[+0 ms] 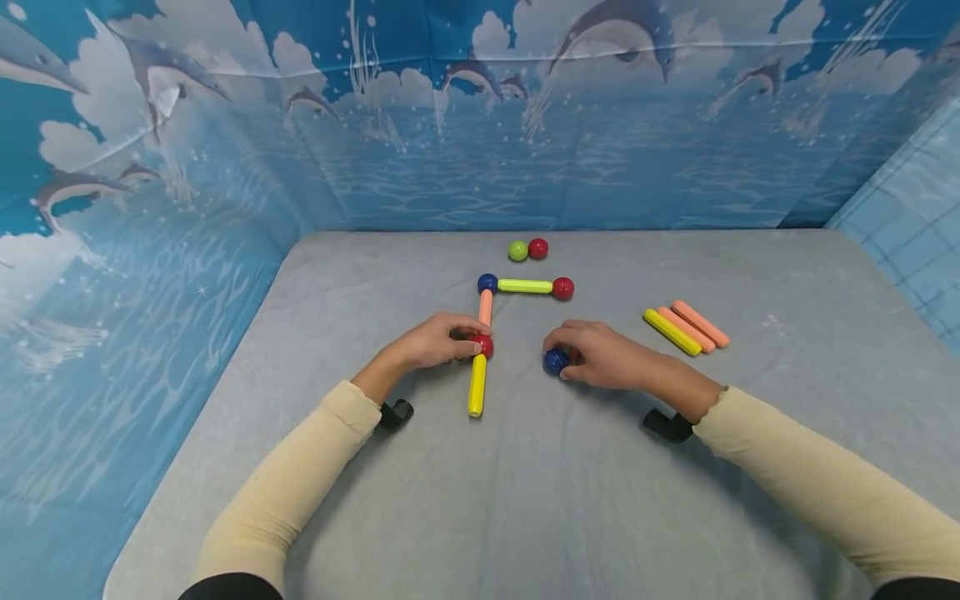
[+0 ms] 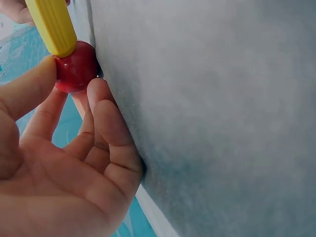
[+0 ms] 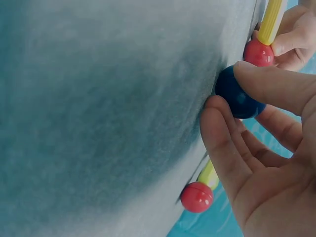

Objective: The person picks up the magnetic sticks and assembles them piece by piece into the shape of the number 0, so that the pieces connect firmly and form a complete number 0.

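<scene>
My left hand (image 1: 442, 340) pinches a red ball (image 2: 76, 68) between thumb and fingers. From that ball a yellow rod (image 1: 477, 387) extends toward me, and an orange rod (image 1: 486, 307) runs away to a blue corner ball (image 1: 487, 283). A yellow-green rod (image 1: 525, 286) joins this corner to another red ball (image 1: 562, 288) on the right. To the right of the joined pieces, my right hand (image 1: 600, 357) grips a loose blue ball (image 3: 239, 93), thumb on one side and fingertips on the other, low at the grey tabletop.
A green ball (image 1: 518, 251) and a red ball (image 1: 537, 248) sit side by side at the back of the grey table (image 1: 420, 517). Off to the right lie a yellow rod (image 1: 672, 332) and two orange rods (image 1: 701, 323). A sea-patterned curtain (image 1: 450, 167) hangs behind.
</scene>
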{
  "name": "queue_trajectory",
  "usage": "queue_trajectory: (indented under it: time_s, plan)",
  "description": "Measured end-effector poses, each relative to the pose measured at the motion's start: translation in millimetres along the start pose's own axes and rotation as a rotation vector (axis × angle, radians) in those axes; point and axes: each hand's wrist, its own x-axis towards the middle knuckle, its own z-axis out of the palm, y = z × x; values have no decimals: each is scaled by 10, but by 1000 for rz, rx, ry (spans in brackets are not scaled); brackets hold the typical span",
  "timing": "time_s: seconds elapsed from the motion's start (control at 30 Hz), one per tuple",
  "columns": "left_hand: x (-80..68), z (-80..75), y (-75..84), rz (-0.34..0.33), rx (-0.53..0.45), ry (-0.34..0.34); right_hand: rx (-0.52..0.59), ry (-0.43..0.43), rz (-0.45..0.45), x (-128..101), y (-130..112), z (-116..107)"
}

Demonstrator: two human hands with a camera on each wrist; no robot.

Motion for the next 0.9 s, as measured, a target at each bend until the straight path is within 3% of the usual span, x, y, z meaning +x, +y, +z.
queue_trajectory:
  time_s: [0.33, 0.6, 0.9]
  plan:
    - [1, -17, -40, -11, -8, -18, -22, -15, 3, -57, -88, 63]
    - [7, -26, -17, 11, 8, -18, 69, 27, -47, -102, -435, 185]
    - [15, -26, 12, 7, -20, -4, 131, -6, -69, -135, -718, 359]
